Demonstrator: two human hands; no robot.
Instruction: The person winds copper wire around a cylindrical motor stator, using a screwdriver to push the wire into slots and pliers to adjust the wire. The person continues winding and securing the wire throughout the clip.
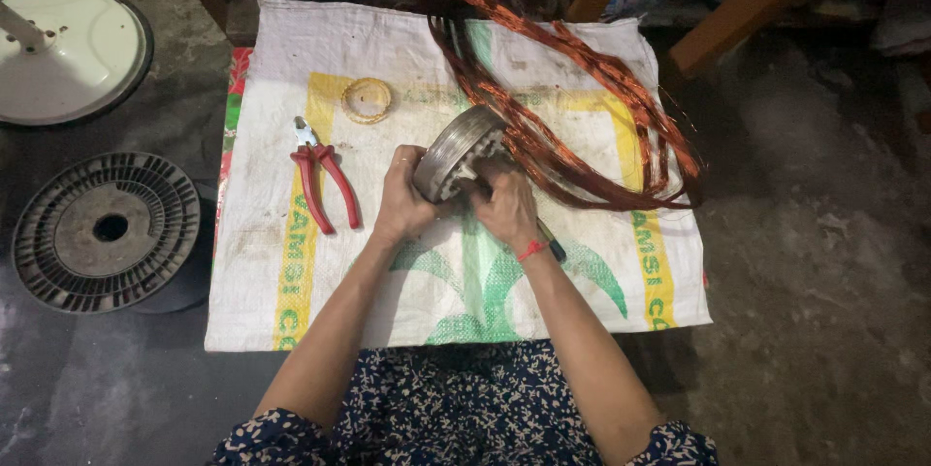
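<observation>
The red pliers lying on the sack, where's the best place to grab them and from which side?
Probably by the two red handles, coming down from above. The pliers lie flat on the woven sack, jaws toward the far edge, handles splayed toward the person, left of the left hand, with bare sack all around.

your arms are bare from the elbows down, short dark navy sleeves with a small pale floral print. the same print covers your lap. a thin red thread circles the wrist of your right hand [504, 206].
</observation>
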